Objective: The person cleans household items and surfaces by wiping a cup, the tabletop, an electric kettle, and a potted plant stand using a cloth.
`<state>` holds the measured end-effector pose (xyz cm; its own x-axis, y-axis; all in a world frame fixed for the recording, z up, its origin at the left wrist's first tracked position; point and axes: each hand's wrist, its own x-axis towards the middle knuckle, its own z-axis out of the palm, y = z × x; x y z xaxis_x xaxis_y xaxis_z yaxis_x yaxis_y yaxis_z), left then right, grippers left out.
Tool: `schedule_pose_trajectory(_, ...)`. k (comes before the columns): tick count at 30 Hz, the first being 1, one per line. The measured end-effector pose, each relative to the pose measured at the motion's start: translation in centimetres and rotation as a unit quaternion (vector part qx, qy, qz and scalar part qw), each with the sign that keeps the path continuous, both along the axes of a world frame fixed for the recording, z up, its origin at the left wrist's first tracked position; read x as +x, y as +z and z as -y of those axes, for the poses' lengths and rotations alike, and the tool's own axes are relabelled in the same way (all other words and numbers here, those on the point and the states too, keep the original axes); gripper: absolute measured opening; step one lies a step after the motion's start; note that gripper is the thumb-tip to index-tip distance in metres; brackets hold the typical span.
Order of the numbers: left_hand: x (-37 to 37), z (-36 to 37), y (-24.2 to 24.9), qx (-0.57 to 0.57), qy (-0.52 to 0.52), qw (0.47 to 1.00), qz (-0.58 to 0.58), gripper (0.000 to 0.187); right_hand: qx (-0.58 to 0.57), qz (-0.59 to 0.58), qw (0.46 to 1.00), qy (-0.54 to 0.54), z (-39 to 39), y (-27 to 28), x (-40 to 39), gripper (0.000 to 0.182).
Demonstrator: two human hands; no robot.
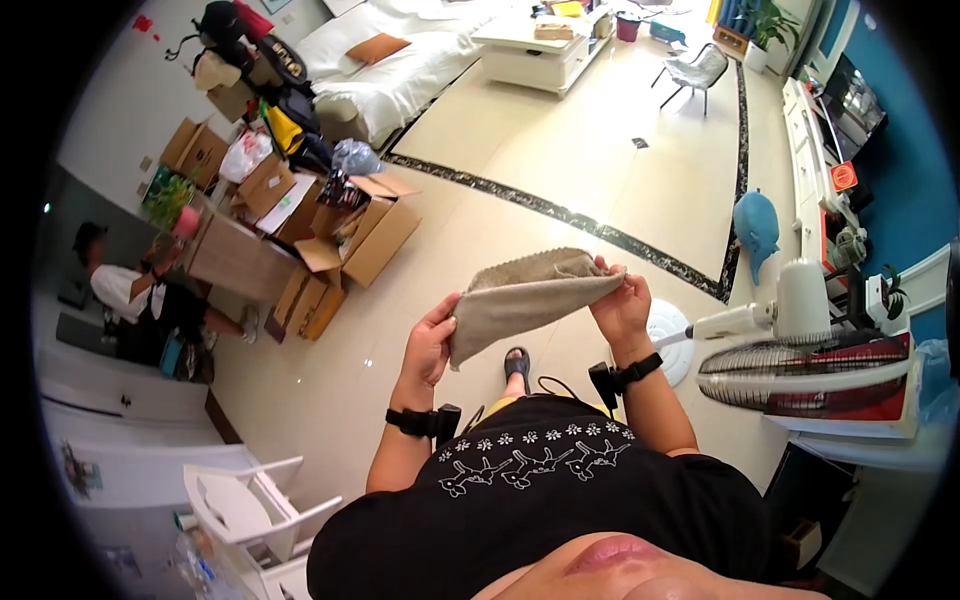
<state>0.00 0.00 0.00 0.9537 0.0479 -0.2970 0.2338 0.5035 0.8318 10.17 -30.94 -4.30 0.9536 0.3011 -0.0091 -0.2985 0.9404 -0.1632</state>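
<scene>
A grey-beige cloth (530, 305), folded over with a zigzag-cut upper edge, is stretched between my two hands in front of my body. Its left end is pinched by my left hand (434, 343), thumb on the near side. The right corner is gripped by my right hand (624, 302), a little higher, where the fabric bunches. Both wrists carry black straps with small devices.
Open cardboard boxes (380, 240) stand on the left, with a person (135, 290) beyond them. A white fan (800, 375) is close on the right, near a blue plush toy (757, 228). A white chair (245, 505) is at lower left.
</scene>
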Motion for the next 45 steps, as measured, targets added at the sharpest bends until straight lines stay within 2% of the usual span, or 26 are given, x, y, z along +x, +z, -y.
schedule_pose_trajectory(2, 1.5, -0.1, 0.5, 0.03, 0.006, 1.0, 0.004, 0.044, 0.007, -0.015, 1.0, -0.016, -0.4, -1.3, 0.8, 0.021)
schedule_pose_trajectory(3, 5.0, 1.2, -2.6, -0.038, -0.001, 0.999, -0.018, 0.044, -0.044, -0.048, 0.998, -0.028, 1.6, -1.6, 2.9, 0.02)
schedule_pose_trajectory(6, 12.5, -2.5, -0.3, -0.024, -0.041, 0.999, -0.009, 0.041, -0.04, -0.045, 0.997, -0.053, -2.3, 1.4, 9.7, 0.02)
schedule_pose_trajectory(9, 17.7, -4.6, -2.0, -0.04, -0.096, 0.994, -0.018, 0.04, -0.055, -0.029, 0.993, -0.104, -3.2, 2.2, 13.6, 0.018)
schedule_pose_trajectory(11, 20.8, -4.9, -2.5, -0.062, -0.121, 0.991, -0.022, 0.046, -0.044, -0.037, 0.99, -0.128, -3.6, 2.0, 15.4, 0.019)
schedule_pose_trajectory(13, 24.1, -4.3, 0.4, -0.072, -0.149, 0.986, -0.004, 0.056, -0.042, -0.031, 0.99, -0.131, -3.5, 2.9, 17.1, 0.018)
schedule_pose_trajectory(14, 25.8, -4.6, -1.0, -0.08, -0.183, 0.98, 0.0, 0.071, -0.046, -0.032, 0.991, -0.125, -3.1, 3.1, 17.8, 0.017)
schedule_pose_trajectory(15, 27.4, -4.3, -0.6, -0.081, -0.19, 0.978, 0.006, 0.071, -0.047, -0.026, 0.99, -0.132, -2.4, 3.1, 18.9, 0.017)
schedule_pose_trajectory(18, 31.3, -3.1, -0.2, -0.058, -0.306, 0.949, -0.043, 0.083, -0.073, -0.062, 0.981, -0.166, 0.3, 2.6, 20.9, 0.005)
schedule_pose_trajectory(21, 35.4, -0.9, -0.8, -0.055, -0.368, 0.928, -0.037, 0.075, -0.14, 0.009, 0.975, -0.172, 3.4, 0.7, 24.4, 0.013)
schedule_pose_trajectory(22, 36.5, -0.2, -0.5, -0.04, -0.379, 0.924, -0.031, 0.071, -0.135, 0.009, 0.976, -0.17, 3.9, 0.4, 25.6, 0.026)
schedule_pose_trajectory(24, 38.9, 1.6, 1.1, -0.019, -0.393, 0.919, -0.03, 0.063, -0.13, -0.005, 0.977, -0.167, 4.3, 0.2, 28.3, 0.027)
schedule_pose_trajectory(27, 43.9, 2.8, 0.9, 0.109, -0.408, 0.906, -0.027, 0.046, -0.122, -0.034, 0.977, -0.171, 5.0, 0.7, 33.3, 0.034)
schedule_pose_trajectory(28, 45.8, 3.4, 0.7, 0.113, -0.41, 0.904, -0.03, 0.046, -0.201, -0.023, 0.964, -0.175, 5.2, 1.1, 35.1, 0.033)
schedule_pose_trajectory(30, 49.6, 4.2, -0.2, 0.251, -0.384, 0.888, -0.049, 0.037, -0.391, -0.019, 0.901, -0.184, 6.0, -0.9, 38.4, 0.033)
schedule_pose_trajectory(31, 51.0, 5.0, -0.1, 0.255, -0.388, 0.884, -0.05, 0.037, -0.387, -0.023, 0.902, -0.189, 6.8, -2.6, 39.7, 0.033)
schedule_pose_trajectory(32, 52.2, 6.0, -0.2, 0.248, -0.359, 0.899, -0.023, 0.035, -0.574, -0.005, 0.81, -0.12, 7.9, -4.5, 40.6, 0.034)
schedule_pose_trajectory(33, 53.3, 7.1, 0.0, 0.239, -0.327, 0.914, 0.004, 0.032, -0.735, 0.013, 0.677, -0.042, 8.4, -5.0, 41.3, 0.034)
schedule_pose_trajectory(34, 54.3, 8.0, 0.6, 0.237, -0.331, 0.913, -0.007, 0.034, -0.704, 0.022, 0.709, -0.022, 8.8, -5.4, 41.6, 0.036)
schedule_pose_trajectory(35, 55.1, 8.5, 1.0, 0.237, -0.329, 0.914, -0.01, 0.034, -0.717, -0.003, 0.697, 0.017, 9.3, -5.9, 42.0, 0.038)
schedule_pose_trajectory(37, 56.4, 9.3, 1.6, 0.217, -0.298, 0.93, -0.004, 0.033, -0.67, -0.013, 0.742, 0.007, 9.8, -7.1, 43.0, 0.044)
schedule_pose_trajectory(38, 57.3, 8.9, 1.9, 0.203, -0.308, 0.93, -0.004, 0.031, -0.672, -0.014, 0.741, 0.011, 10.2, -7.6, 43.8, 0.044)
schedule_pose_trajectory(40, 59.1, 8.0, 1.3, 0.175, -0.285, 0.943, -0.002, 0.028, -0.453, -0.113, 0.883, -0.054, 9.7, -5.3, 45.7, 0.041)
schedule_pose_trajectory(43, 62.0, 6.4, -0.7, 0.128, -0.255, 0.958, 0.003, 0.023, -0.426, -0.154, 0.89, -0.052, 9.0, -2.5, 49.5, 0.042)
schedule_pose_trajectory(44, 63.0, 6.1, -1.4, 0.122, -0.244, 0.962, 0.004, 0.021, -0.435, -0.147, 0.888, -0.029, 8.7, -2.7, 50.7, 0.055)
schedule_pose_trajectory(45, 64.0, 5.8, -1.9, 0.114, -0.233, 0.966, 0.004, 0.02, -0.434, -0.156, 0.887, -0.034, 8.3, -2.6, 51.8, 0.055)
